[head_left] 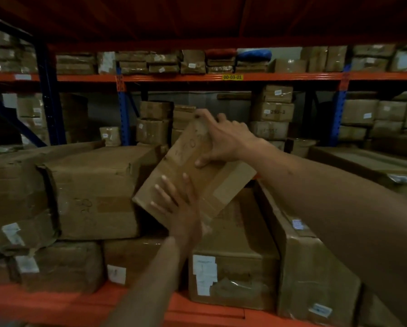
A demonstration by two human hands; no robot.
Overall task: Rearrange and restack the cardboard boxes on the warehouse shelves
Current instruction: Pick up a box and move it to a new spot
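We found the task mid-course: at frame centre, one tilted box (193,171) was held, the right hand (223,138) gripping its upper edge, the left hand (181,208) flat beneath. Surrounding boxes (96,192) lay unevenly stacked.

Take the yellow location label (232,77), printed 00-03-01, as your landmark. Just above it and a little to its left you'll see a flat red bundle (220,52). Above and to its right lies a rounded blue bundle (254,54), possibly something bagged in plastic, though the blur hides what. Below the label a plain grey wall (205,100) shows. Far to the label's left, at about its height, hangs an orange tag (120,83) with print too small to read.
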